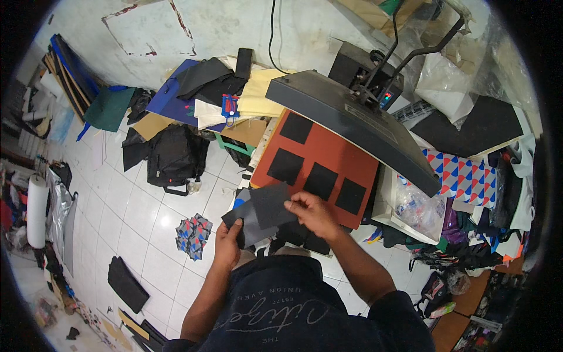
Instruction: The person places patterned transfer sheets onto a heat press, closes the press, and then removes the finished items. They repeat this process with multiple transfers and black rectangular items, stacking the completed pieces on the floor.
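My left hand (227,243) is closed, its thumb on top of a dark grey sheet (253,227). With the fingers of my right hand (314,215), I pinch the edge of a black square piece (271,204) that overlaps the grey sheet. A patch of blue and light grey shows behind these pieces. Just beyond my hands is the reddish-brown pad (337,149) of a heat press, with several black squares (321,180) laid on it apart from one another. The press's dark upper plate (358,120) is raised and tilted above the pad. More black pieces lie near my lap, partly hidden.
Patterned red, blue and grey pieces (194,236) lie on the tiled floor at left. A black backpack (176,155) and a folded black cloth (127,284) are there too. A white box (404,218) with clear plastic stands right of the press. A phone (243,63) lies at the back.
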`<act>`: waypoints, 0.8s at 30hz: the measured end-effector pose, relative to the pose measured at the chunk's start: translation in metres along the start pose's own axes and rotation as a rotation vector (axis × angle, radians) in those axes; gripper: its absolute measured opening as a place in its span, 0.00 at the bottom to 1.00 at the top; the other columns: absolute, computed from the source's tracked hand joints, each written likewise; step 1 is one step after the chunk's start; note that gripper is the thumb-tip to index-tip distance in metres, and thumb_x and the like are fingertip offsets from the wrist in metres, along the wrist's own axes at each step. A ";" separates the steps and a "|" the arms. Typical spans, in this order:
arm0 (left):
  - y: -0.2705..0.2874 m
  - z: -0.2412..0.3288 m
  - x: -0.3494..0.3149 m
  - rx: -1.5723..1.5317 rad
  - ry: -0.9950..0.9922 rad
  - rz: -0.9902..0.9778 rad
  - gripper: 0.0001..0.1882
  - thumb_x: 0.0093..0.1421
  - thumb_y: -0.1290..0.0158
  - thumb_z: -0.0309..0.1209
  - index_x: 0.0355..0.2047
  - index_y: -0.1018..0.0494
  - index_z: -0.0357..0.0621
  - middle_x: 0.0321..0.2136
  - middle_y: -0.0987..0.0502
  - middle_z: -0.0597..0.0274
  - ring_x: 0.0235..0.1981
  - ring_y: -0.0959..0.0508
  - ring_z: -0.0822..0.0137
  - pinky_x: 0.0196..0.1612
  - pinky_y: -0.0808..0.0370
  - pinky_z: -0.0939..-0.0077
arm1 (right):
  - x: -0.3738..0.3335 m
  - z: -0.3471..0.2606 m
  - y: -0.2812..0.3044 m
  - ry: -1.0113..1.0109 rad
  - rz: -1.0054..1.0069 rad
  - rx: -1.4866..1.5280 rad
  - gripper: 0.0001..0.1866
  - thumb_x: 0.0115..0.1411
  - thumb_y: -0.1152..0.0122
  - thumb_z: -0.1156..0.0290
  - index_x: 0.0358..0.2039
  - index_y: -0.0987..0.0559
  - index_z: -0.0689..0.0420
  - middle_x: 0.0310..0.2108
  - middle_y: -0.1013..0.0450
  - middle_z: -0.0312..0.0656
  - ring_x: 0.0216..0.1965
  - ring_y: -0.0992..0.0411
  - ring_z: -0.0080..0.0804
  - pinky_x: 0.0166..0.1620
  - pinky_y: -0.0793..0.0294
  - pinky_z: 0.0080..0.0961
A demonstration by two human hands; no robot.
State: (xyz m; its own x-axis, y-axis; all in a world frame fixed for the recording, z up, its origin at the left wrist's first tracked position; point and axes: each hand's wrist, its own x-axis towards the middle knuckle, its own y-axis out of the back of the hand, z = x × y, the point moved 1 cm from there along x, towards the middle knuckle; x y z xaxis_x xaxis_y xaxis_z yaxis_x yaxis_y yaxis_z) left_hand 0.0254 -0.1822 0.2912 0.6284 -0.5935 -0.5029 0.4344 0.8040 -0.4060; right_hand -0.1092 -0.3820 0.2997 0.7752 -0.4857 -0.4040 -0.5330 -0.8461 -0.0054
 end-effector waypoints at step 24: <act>0.046 -0.010 -0.006 0.062 0.037 0.172 0.09 0.61 0.49 0.27 0.42 0.28 0.39 0.36 0.22 0.61 0.35 0.22 0.69 0.41 0.25 0.74 | 0.159 0.085 0.186 0.035 0.815 -0.573 0.21 0.57 0.38 0.61 0.45 0.25 0.62 0.38 0.25 0.45 0.32 0.24 0.33 0.35 0.23 0.26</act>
State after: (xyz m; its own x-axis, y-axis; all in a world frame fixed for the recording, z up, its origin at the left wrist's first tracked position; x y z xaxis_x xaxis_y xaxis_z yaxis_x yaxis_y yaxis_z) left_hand 0.0354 -0.1424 0.2679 0.6735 -0.4470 -0.5888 0.3620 0.8938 -0.2645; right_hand -0.1140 -0.5983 0.1565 0.2602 -0.9637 -0.0607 -0.6693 -0.2253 0.7080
